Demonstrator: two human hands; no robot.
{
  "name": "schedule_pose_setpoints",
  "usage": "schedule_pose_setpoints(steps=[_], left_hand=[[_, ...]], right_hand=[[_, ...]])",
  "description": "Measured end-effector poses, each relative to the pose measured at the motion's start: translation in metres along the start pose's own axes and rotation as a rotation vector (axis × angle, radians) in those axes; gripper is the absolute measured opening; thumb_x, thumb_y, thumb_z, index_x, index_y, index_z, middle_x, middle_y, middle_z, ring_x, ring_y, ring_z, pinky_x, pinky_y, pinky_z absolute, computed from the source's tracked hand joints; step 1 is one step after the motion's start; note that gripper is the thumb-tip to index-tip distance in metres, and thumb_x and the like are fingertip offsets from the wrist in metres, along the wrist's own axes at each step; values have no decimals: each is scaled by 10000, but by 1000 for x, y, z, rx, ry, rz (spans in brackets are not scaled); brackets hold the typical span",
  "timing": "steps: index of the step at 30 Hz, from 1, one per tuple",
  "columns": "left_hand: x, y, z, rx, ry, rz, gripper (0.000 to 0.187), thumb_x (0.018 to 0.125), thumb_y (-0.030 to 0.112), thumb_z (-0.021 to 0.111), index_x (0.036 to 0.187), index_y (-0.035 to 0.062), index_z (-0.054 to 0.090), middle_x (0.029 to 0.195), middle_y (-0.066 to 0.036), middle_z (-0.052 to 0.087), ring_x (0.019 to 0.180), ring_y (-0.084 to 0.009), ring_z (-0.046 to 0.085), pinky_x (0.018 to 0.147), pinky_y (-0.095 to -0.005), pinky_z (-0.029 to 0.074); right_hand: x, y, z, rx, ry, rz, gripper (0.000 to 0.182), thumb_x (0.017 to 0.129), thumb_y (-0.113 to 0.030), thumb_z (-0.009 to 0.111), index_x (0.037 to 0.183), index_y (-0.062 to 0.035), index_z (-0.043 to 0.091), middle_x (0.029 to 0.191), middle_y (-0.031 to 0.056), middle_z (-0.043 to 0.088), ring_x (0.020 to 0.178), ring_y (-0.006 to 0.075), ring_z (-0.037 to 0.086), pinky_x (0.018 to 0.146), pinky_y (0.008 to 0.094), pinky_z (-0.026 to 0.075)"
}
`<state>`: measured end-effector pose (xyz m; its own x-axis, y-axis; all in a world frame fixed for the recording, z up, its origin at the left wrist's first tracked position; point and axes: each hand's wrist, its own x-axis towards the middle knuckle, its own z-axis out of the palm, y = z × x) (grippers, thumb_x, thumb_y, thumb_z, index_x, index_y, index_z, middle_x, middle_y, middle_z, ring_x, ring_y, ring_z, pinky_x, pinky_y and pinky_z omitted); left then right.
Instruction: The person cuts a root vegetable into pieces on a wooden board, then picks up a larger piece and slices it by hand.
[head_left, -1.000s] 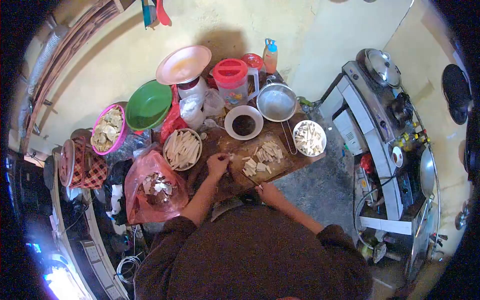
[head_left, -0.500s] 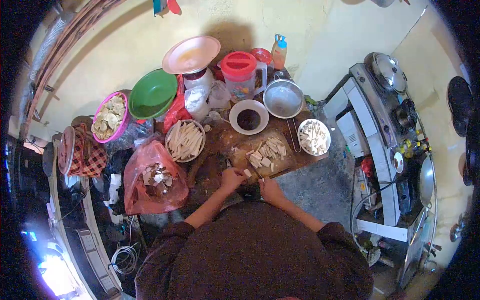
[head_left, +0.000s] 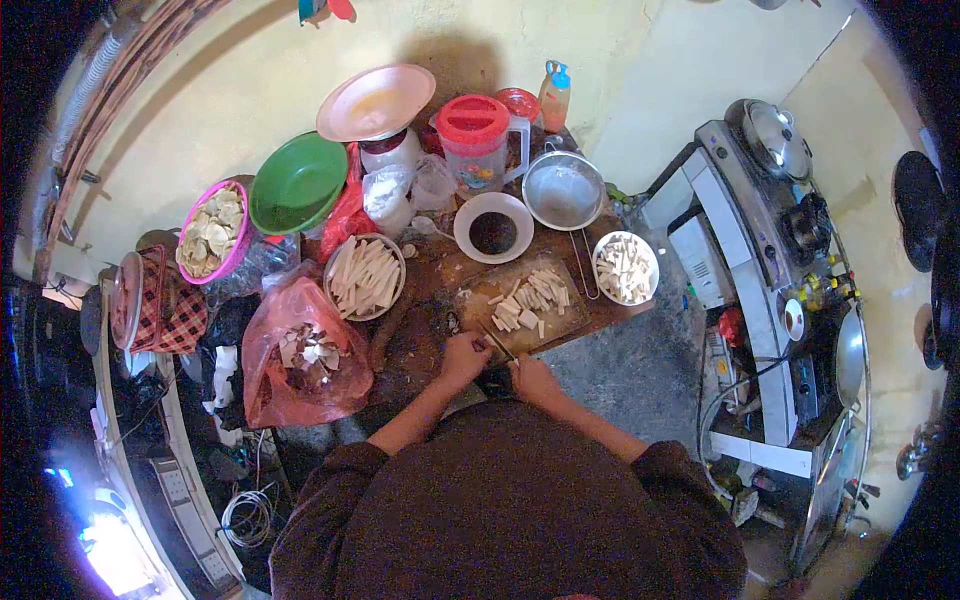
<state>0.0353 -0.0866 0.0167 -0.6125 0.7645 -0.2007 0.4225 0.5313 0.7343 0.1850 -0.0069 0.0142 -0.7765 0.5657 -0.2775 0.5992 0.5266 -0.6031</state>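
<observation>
My right hand [head_left: 535, 383] is closed around the handle of a knife [head_left: 498, 342], whose dark blade points up and left. Beside the blade, my left hand [head_left: 466, 358] has its fingers drawn together near the board's front edge. Whatever those fingers hold, if anything, is too small to make out. Just beyond both hands lies a wooden cutting board [head_left: 562, 325]. Short pale cut pieces [head_left: 538, 292] are heaped on it. To the left, a bowl of longer pale sticks [head_left: 364, 278] stands on the table; a white bowl of short pieces [head_left: 626, 268] stands at the right.
A bowl of dark liquid [head_left: 493, 228] and a strainer [head_left: 563, 190] stand behind the board. A red plastic bag with peelings [head_left: 308, 372] sits at the left. Farther back are a green basin [head_left: 298, 184], a red-lidded pitcher [head_left: 473, 140] and a pink basket [head_left: 213, 232]. A stove [head_left: 755, 190] stands right.
The pale piece at my left fingertips no longer shows. The knife blade now lies closer to those fingers, angled up and left. The whole view has shifted slightly.
</observation>
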Motion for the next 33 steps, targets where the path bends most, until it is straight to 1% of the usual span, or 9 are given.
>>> schedule_pose_setpoints(steps=[9,11,18,21,23,27,30,32,33], left_hand=[[5,-7,3,39,-6,49,201,617,184,682,711,15,628,658,-153,605,613,-278,600,600,-356,479],[5,-1,-1,22,-45,-1,208,609,191,690,706,16,631,668,-159,608,625,-287,601,610,-363,477],[8,3,-5,50,-42,28,224,611,196,700,709,6,631,677,-165,611,640,-292,604,612,-368,476],[11,5,-3,43,-77,-9,211,620,184,696,705,2,630,679,-169,611,638,-289,606,603,-370,474],[17,9,2,135,15,116,195,617,178,694,707,18,631,679,-155,612,636,-284,603,596,-365,472],[27,30,-1,0,16,224,184,628,186,675,714,33,620,674,-145,587,669,-286,586,629,-372,464],[35,59,-3,193,-119,207,213,628,204,666,760,49,606,760,-134,554,751,-296,552,679,-383,445],[30,81,-8,402,-28,449,253,621,223,667,805,62,601,872,-131,526,871,-290,508,745,-385,417],[37,76,1,403,-32,457,253,621,223,667,805,62,601,872,-131,526,871,-290,508,745,-385,417]], right_hand=[[1,-13,2,-33,-84,94,336,876,-289,388,914,43,423,698,265,577,675,431,574,586,516,456],[4,-13,5,-10,-61,123,248,849,-209,448,894,31,405,713,264,568,696,439,561,591,510,439],[9,-26,-5,-96,-137,215,219,854,-195,424,934,5,383,765,250,581,687,436,566,590,505,442],[5,-15,-9,-62,-48,223,211,859,-203,418,937,-9,382,786,252,581,679,435,565,580,500,443],[3,-10,-17,-60,48,112,220,861,-216,430,937,-16,379,777,263,573,672,445,553,572,502,436],[-8,-16,-39,87,208,124,241,856,-230,452,925,-9,386,744,273,562,671,458,537,565,507,423],[-11,1,-43,165,334,149,253,848,-234,474,919,-5,396,707,276,549,685,462,528,568,515,408],[-16,7,-47,178,455,141,258,851,-242,473,906,-1,402,692,274,543,687,462,525,566,515,392],[-16,14,-46,179,462,146,258,851,-242,473,906,-1,402,692,274,543,687,462,525,566,515,392]])
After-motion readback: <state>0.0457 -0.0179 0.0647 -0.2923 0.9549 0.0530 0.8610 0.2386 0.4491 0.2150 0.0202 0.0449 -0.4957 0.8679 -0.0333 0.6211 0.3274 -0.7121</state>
